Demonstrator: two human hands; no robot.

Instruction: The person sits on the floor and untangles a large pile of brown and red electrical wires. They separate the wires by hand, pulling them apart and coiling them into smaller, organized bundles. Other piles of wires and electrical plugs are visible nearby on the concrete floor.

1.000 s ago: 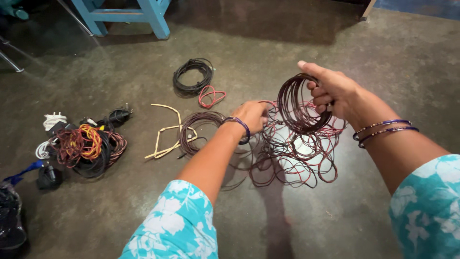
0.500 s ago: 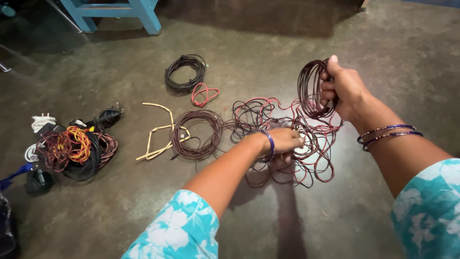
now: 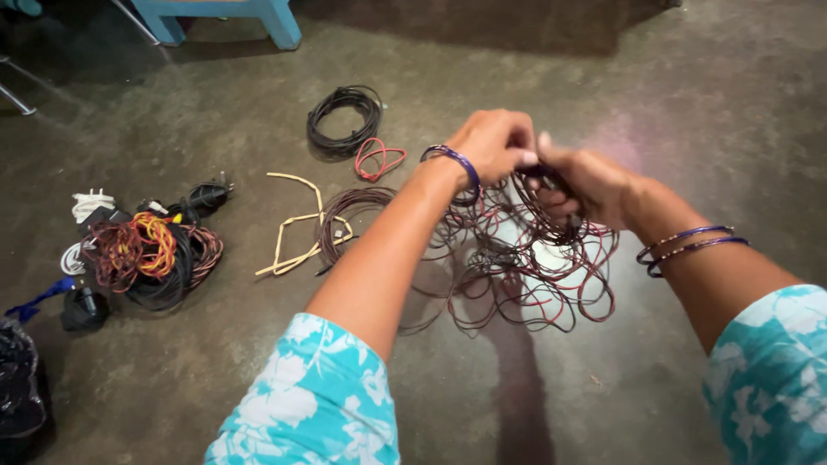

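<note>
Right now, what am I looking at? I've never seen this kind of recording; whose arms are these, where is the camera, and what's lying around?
There is no machine: a person wears a camera on the head, looking down at their own arms above a concrete floor. The left hand and right hand meet, both gripping the dark red wire; its loose tangle hangs to the floor. Also on the floor: a brown coil, a cream cable, a black coil, a red loop, and a mixed cable pile at left.
</note>
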